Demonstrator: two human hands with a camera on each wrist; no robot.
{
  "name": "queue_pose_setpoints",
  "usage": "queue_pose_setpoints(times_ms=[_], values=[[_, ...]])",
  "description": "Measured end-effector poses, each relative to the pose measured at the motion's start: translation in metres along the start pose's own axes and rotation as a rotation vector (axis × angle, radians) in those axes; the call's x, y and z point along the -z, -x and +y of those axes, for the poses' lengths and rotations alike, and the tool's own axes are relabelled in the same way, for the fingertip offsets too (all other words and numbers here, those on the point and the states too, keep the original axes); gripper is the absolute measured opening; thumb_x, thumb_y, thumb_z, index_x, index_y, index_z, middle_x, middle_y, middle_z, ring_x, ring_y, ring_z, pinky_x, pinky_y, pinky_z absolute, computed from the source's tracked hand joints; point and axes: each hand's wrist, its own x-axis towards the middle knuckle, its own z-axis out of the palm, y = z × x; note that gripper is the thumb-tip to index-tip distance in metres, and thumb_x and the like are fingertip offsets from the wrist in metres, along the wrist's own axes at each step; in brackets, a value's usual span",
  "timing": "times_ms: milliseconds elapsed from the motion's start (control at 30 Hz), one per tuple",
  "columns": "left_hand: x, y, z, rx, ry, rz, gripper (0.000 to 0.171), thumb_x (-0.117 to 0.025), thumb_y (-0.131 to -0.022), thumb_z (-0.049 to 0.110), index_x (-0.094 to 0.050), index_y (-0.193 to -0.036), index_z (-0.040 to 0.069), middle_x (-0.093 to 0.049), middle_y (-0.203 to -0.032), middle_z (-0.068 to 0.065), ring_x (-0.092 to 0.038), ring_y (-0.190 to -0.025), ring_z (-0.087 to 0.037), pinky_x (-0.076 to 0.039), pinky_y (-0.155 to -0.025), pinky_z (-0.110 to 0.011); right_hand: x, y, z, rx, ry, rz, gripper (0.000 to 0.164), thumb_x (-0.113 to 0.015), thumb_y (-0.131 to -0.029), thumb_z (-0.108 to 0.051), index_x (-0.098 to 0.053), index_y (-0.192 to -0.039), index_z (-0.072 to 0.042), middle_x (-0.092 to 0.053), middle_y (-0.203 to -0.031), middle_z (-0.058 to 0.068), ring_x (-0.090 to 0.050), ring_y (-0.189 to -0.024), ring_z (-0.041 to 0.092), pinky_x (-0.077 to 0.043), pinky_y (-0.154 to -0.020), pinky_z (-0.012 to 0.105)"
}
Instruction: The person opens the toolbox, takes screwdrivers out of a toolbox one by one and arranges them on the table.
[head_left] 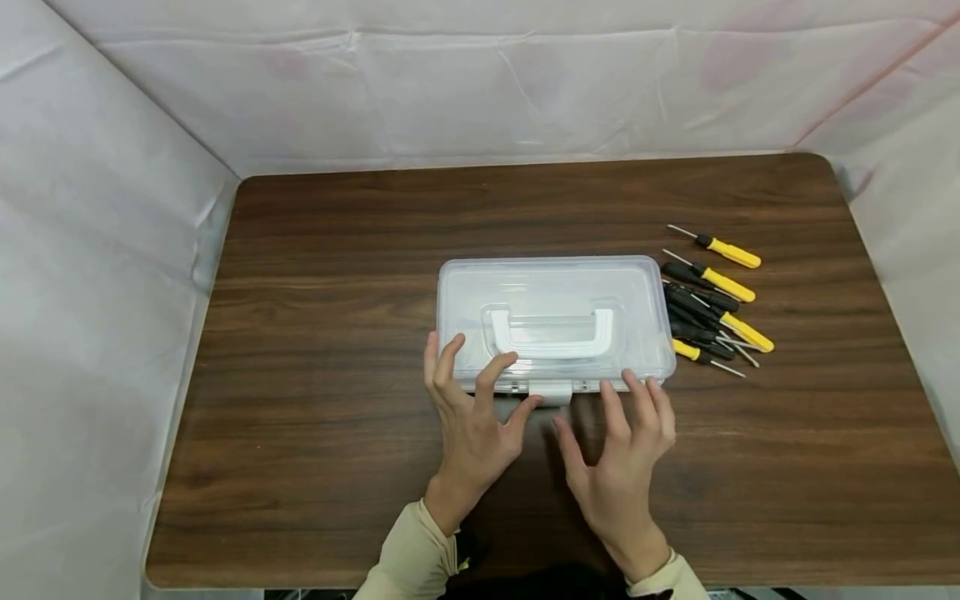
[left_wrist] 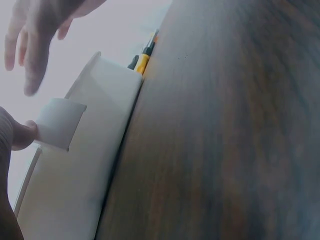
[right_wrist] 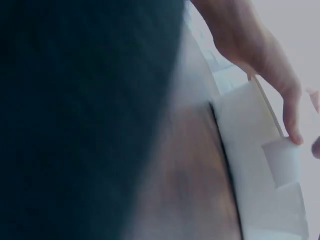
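A clear plastic box point(head_left: 547, 283) with a white carrying handle point(head_left: 555, 343) lies on the table, its lid down. At the middle of its front edge is a white latch point(head_left: 551, 392), which sticks out over the front wall in the left wrist view. My left hand point(head_left: 476, 433) is spread at the front left of the lid, with the thumb point(left_wrist: 24, 134) at one end of the latch point(left_wrist: 59, 122). To the right of the latch, my right hand point(head_left: 622, 467) has its fingertips at the box's front edge and its thumb held apart.
Several screwdrivers with yellow or black handles point(head_left: 731, 283) lie in a loose pile against the box's right side. The brown wooden table point(head_left: 322, 375) has white sheeting point(head_left: 450, 100) hung behind it and along both sides.
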Motion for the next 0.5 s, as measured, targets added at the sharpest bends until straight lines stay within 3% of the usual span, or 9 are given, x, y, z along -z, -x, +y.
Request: queue_pose_setpoints(times_ms=[233,500], values=[[0.0,0.002,0.0,0.004,-0.004,-0.019,0.06,-0.088,-0.084,0.037,-0.063,-0.131,0.01,-0.027,-0.153,-0.033,-0.013,-0.15,-0.059,-0.016,-0.123,-0.071,0.0,-0.008,0.015,0.043,0.132,-0.158,0.069,-0.06,-0.103,-0.051,-0.054,-0.144,0.004,-0.041,-0.158,0.028,-0.021,-0.157,0.043,-0.004,-0.122,0.07],[0.0,0.001,0.0,0.006,-0.01,-0.013,0.06,-0.088,-0.084,0.038,-0.063,-0.131,0.009,-0.027,-0.153,-0.033,-0.012,-0.151,-0.058,-0.016,-0.123,-0.072,-0.003,-0.008,0.022,0.049,0.17,-0.181,0.065,-0.061,-0.103,-0.049,-0.055,-0.143,0.001,-0.045,-0.155,0.028,-0.026,-0.153,0.044,-0.008,-0.121,0.07]])
